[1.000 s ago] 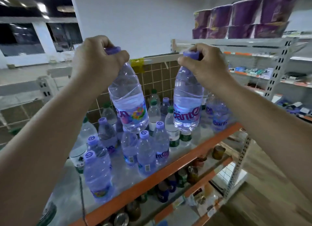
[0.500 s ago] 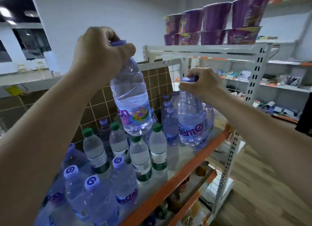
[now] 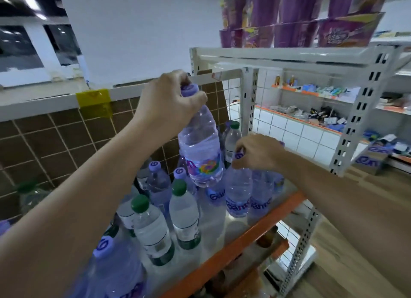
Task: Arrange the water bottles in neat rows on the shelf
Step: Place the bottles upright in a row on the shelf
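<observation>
Body in view: two forearms and two hands, head camera.

Left hand (image 3: pixel 169 104) and right hand (image 3: pixel 258 153) both bare: no gloves, rings, watch or bands seen. Forearms bare along their whole visible length; no sleeve edge shows. Left forearm enters from 8 o'clock, right from 4 o'clock. Short fingernails, unpainted as far as can be told. Nothing else of the person in view.

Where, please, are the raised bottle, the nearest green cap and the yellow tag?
raised bottle (image 3: pixel 203 164), head view, on its label.
green cap (image 3: pixel 139 204), head view, on its top.
yellow tag (image 3: pixel 94 99), head view, on its face.
</observation>
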`<state>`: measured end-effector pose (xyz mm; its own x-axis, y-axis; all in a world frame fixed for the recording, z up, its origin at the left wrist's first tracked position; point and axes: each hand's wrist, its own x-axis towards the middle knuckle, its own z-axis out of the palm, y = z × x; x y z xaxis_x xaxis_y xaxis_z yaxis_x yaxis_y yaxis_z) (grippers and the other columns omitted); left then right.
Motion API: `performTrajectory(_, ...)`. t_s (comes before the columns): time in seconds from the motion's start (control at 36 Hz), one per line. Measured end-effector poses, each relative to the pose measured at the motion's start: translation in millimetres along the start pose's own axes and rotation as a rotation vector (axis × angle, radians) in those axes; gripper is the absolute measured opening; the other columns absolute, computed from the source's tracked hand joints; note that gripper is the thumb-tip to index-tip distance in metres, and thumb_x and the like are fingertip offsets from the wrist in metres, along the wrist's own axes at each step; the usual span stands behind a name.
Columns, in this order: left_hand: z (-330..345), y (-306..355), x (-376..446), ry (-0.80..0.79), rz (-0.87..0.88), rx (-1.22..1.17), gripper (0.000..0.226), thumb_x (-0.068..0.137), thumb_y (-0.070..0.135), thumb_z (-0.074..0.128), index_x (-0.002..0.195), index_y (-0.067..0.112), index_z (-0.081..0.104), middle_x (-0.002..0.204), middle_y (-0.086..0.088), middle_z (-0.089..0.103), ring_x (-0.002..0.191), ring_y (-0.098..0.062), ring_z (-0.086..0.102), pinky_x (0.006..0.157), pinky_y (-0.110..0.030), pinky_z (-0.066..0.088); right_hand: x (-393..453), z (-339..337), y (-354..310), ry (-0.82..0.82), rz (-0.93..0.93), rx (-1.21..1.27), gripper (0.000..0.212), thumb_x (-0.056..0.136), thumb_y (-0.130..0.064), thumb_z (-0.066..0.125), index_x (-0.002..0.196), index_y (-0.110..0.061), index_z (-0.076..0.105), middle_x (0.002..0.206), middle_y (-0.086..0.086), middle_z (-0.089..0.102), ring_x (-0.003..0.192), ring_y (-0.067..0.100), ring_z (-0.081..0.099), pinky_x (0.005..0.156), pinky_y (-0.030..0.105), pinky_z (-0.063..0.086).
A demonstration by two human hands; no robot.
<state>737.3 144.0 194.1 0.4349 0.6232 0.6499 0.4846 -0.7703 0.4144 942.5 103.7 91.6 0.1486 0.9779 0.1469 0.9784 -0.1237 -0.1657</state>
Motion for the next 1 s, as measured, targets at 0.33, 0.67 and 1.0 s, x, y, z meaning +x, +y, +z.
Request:
performTrajectory(0.33, 69.8, 5.1, -14.6, -0.388, -0.115, 0.38, 0.024, 0.087, 0.054, 0.052, 0.088, 0.03, 0.049, 0.072, 0.011, 0.053, 0.075, -0.02, 0.053, 0.064, -0.032, 0.036, 49.7, 34.9, 39.5, -0.241, -0.187, 0.017, 0.03, 0.08, -0.041, 0.074, 0.096, -0.017, 0.068, 0.096, 0.003, 0.068, 0.088, 0.023, 0.063, 0.074, 0.037, 0.053)
performTrajectory(0.67, 126.3, -3.6, -34.2, -0.759, -0.084, 0.666, 0.026, 0.09, 0.049, 0.046, 0.102, 0.026, 0.042, 0.084, 0.003, 0.046, 0.093, -0.028, 0.057, 0.07, -0.032, 0.034, 70.2, 30.1, 52.2, -0.446, -0.222, 0.18, 0.047, 0.082, -0.055, 0.067, 0.093, -0.009, 0.065, 0.078, 0.006, 0.069, 0.069, 0.02, 0.061, 0.063, 0.032, 0.046)
performTrajectory(1.0, 153.5, -17.0, -44.6, -0.854, -0.106, 0.703, 0.028, 0.094, 0.033, 0.044, 0.117, 0.017, 0.043, 0.108, -0.009, 0.062, 0.101, -0.031, 0.059, 0.07, -0.032, 0.037, 116.4, 8.7, 87.9, 0.068, 0.003, 0.194, 0.011, 0.091, -0.029, 0.057, 0.087, -0.019, 0.057, 0.082, 0.001, 0.06, 0.074, 0.021, 0.058, 0.06, 0.027, 0.038)
